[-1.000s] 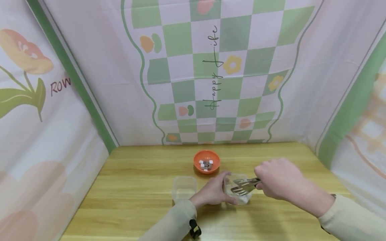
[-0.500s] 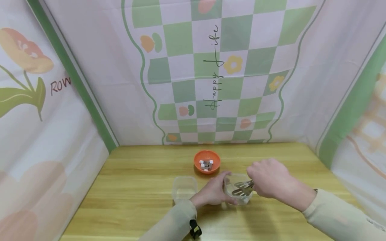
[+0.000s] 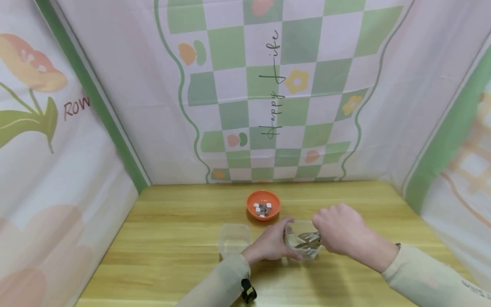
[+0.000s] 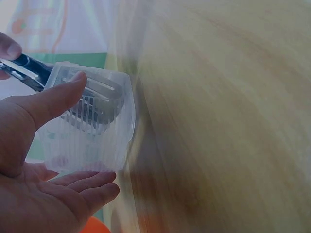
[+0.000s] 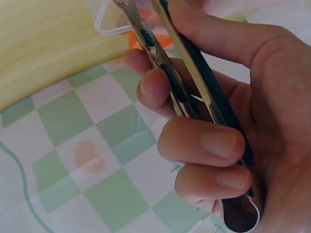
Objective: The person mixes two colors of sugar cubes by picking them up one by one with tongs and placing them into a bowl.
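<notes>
My left hand point(image 3: 271, 244) holds a clear plastic container point(image 4: 82, 155) on the table, thumb on one side and fingers on the other. My right hand point(image 3: 341, 229) grips metal tongs point(image 5: 187, 53) with dark handle inserts, its fingers wrapped round both arms. The slotted heads of the tongs point(image 4: 90, 114) reach down inside the container, seen through its wall in the left wrist view. Whether anything sits between the heads I cannot tell. Beyond the hands stands an orange bowl point(image 3: 277, 204) with several small white and grey-brown cubes point(image 3: 263, 209) in it.
A second clear container point(image 3: 235, 243) stands left of the held one, close to my left wrist. The wooden table point(image 3: 172, 238) meets patterned cloth point(image 3: 264, 128) at the back and sides. A black strap point(image 3: 248, 291) hangs at the left sleeve.
My right hand has moved left and the tongs have gone deeper into the container, their heads drawing closer together. The left hand and the container have stayed in place.
</notes>
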{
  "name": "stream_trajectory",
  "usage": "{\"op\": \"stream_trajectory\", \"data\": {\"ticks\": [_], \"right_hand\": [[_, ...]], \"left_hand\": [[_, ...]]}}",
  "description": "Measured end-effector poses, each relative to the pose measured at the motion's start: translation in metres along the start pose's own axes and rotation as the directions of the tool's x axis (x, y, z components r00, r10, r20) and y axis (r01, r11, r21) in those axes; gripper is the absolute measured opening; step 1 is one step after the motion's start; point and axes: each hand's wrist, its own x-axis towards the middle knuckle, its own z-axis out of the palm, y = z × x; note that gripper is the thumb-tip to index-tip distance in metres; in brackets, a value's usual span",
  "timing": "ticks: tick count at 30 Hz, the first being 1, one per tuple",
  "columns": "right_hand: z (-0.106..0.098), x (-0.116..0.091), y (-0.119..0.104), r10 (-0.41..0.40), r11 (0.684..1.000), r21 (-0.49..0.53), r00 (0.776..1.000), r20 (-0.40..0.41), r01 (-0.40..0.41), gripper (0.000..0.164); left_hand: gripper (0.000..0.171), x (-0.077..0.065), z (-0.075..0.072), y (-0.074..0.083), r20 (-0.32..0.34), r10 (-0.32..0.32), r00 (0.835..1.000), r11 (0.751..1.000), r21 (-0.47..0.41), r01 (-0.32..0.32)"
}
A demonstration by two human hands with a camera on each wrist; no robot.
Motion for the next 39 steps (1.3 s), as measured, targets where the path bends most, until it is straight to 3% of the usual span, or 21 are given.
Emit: {"op": "stream_trajectory", "data": {"ticks": [8, 18, 29, 39], "right_hand": [[0.005, 0.002, 0.006, -0.014, 1.0, 0.021, 0.999, 0.044, 0.013, 0.045], [0.008, 0.001, 0.016, 0.05, 0.989, 0.137, 0.997, 0.058, -0.057, 0.046], [0.003, -0.006, 0.011, 0.027, 0.999, 0.043, 0.998, -0.056, -0.025, 0.038], [0.003, -0.01, 0.003, 0.053, 0.997, 0.055, 0.997, -0.047, -0.051, 0.038]], "left_hand": [[0.104, 0.002, 0.0, -0.001, 0.004, 0.001, 1.0, 1.0, -0.009, -0.001], [0.105, 0.0, -0.001, 0.001, 0.0, -0.005, 1.0, 1.0, -0.004, 0.005], [0.105, 0.0, -0.001, 0.002, -0.005, -0.016, 1.0, 1.0, 0.014, 0.016], [0.104, 0.001, 0.0, 0.002, 0.003, -0.018, 1.0, 1.0, -0.005, 0.018]]}}
